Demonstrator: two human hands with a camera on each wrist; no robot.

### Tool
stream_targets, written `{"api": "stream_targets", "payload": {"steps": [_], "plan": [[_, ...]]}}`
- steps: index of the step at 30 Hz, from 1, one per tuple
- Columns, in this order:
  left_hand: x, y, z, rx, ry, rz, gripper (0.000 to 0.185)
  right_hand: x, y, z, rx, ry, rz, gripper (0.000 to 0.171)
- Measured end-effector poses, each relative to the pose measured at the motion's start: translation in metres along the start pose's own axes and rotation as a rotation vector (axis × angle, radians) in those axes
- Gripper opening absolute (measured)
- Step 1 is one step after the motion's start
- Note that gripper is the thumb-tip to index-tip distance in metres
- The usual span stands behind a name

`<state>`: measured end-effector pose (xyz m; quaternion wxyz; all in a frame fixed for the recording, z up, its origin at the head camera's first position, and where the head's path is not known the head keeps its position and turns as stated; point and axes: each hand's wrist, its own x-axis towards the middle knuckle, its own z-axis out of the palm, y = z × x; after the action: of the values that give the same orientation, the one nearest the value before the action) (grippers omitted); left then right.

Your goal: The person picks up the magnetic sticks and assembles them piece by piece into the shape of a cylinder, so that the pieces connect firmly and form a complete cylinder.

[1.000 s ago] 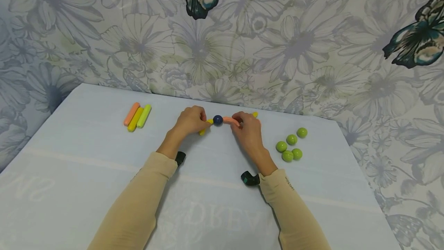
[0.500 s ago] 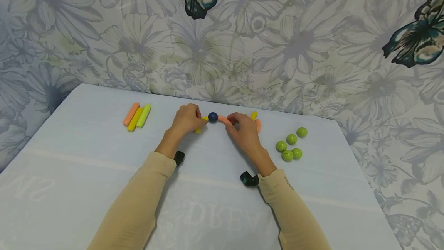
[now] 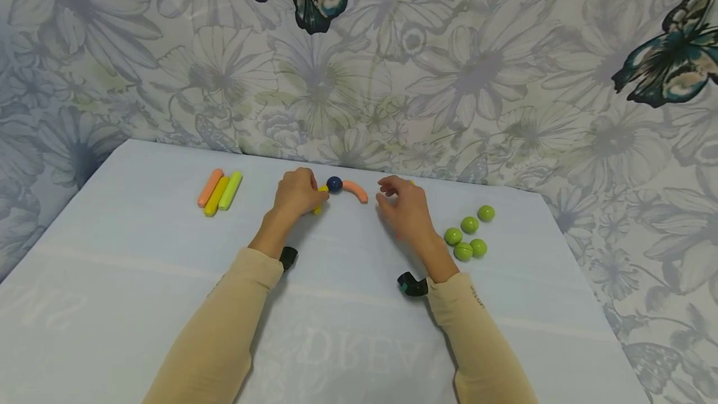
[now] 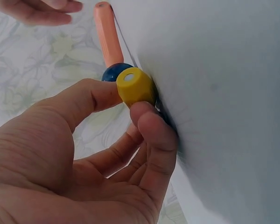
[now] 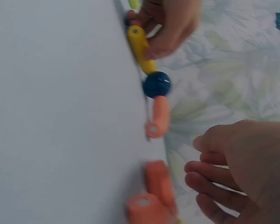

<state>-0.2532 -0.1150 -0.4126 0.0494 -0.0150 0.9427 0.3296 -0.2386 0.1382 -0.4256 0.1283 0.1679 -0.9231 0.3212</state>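
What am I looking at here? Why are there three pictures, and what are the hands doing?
A person wears three cameras: one on the head, one on each wrist. The head picture shows both arms over a pale table. The left hand pinches a yellow stick joined to a dark blue ball and an orange stick. The right hand holds nothing. Three loose sticks and four green balls lie nearby. The wrist pictures show the same toy close up.
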Motion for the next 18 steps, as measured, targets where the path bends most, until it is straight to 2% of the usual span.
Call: {"api": "stream_targets", "payload": {"steps": [6,12,18], "plan": [[-0.001,0.001,-0.001,0.0,-0.04,-0.007,0.023,0.001,0.012,-0.034,0.049,0.01,0.047,0.027],[-0.002,0.002,-0.001,-0.003,-0.075,-0.003,0.025,0.0,0.032,-0.079,-0.01,-0.011,0.121,0.027],[-0.002,0.0,-0.003,0.014,-0.066,0.004,0.024,-0.007,0.056,-0.121,-0.03,-0.034,0.238,0.033]]}}
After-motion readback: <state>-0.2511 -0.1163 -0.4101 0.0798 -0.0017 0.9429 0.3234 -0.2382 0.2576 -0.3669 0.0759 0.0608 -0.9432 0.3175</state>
